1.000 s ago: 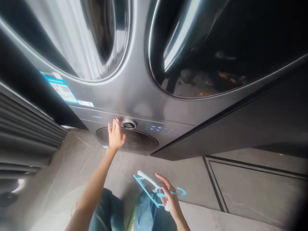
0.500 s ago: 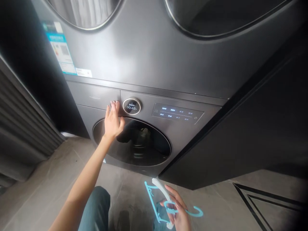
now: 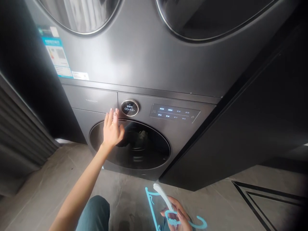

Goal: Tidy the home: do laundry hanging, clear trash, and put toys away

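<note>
My left hand [image 3: 112, 128] is raised flat, fingers together and stretched out, against the front of a dark grey washing machine [image 3: 149, 64]. Its fingertips sit just left of the round lit dial [image 3: 130, 107], at the top rim of the round door [image 3: 131, 146]. My right hand [image 3: 176, 216] is low in the view, closed on light blue and white plastic clothes hangers [image 3: 157, 200]. A lit touch panel [image 3: 174, 113] lies right of the dial.
A blue and white label [image 3: 56, 54] is stuck on the machine's upper left. A dark cabinet side [image 3: 252, 122] stands right of the machine, a ribbed dark panel [image 3: 21, 134] to the left. Grey tiled floor [image 3: 48, 186] lies below; my knee [image 3: 95, 213] shows.
The view has tilted down from the upper doors to the lower machine front. My left hand has slipped slightly down from the drawer edge beside the dial. The right hand keeps the hangers.
</note>
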A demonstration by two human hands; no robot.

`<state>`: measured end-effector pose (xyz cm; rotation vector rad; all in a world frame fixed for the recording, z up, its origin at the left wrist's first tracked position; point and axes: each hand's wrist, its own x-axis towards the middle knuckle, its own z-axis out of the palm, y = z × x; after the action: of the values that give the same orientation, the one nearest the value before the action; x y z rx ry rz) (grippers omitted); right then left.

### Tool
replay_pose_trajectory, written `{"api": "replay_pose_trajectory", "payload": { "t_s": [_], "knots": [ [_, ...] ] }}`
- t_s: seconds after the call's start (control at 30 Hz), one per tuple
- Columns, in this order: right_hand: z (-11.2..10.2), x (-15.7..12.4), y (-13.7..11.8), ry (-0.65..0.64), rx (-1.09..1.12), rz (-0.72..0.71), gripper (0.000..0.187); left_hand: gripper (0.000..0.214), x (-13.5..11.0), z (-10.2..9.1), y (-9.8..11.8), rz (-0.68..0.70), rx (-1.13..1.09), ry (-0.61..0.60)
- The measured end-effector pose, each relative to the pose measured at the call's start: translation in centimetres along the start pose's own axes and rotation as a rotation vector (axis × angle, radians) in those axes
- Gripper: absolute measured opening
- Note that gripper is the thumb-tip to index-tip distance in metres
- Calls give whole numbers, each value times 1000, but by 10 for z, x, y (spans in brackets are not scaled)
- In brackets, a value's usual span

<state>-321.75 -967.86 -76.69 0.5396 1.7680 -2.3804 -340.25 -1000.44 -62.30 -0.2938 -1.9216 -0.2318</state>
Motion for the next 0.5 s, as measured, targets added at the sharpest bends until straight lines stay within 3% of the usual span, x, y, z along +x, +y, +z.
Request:
{"api": "replay_pose_trajectory", "payload": {
  "t_s": [0.17,0.27,0.5],
  "knots": [
    [11,-6,6,19,22,14,68,67,5,9,57,228,-22,-70],
    [7,-10,11,40,17,9,66,58,19,21,87,213,22,-170],
    [-20,-11,19,-58,-13,69,69,68,45,31,107,133,132,-349]
  ]
}}
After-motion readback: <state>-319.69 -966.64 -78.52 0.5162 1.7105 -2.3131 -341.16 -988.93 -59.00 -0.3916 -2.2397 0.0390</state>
